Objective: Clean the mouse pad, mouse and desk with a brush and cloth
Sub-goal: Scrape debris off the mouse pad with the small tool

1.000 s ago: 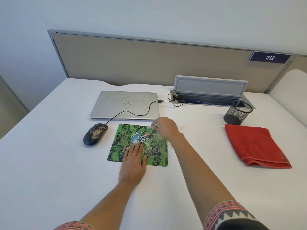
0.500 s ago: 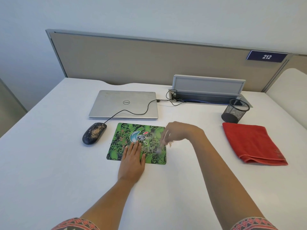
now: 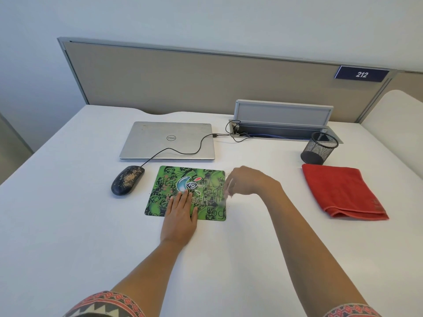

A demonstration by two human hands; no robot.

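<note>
A green patterned mouse pad [image 3: 201,179] lies on the white desk [image 3: 68,225]. My left hand [image 3: 180,216] presses flat on the pad's near edge, fingers straight. My right hand [image 3: 248,181] hovers at the pad's right edge and pinches a small pale brush [image 3: 225,194], which is blurred by motion, its bristles pointing down onto the pad. A black wired mouse [image 3: 127,183] speckled with brownish dirt sits left of the pad. A folded red cloth [image 3: 342,191] lies at the right.
A closed silver laptop [image 3: 167,140] lies behind the pad, the mouse cable running across its lid. A black mesh pen cup [image 3: 319,147] stands behind the cloth, by an open cable tray [image 3: 281,124]. A beige partition closes the desk's far side.
My right hand with the brush swept from the pad's top middle to its right edge and stays there. My left hand has kept pressing the pad.
</note>
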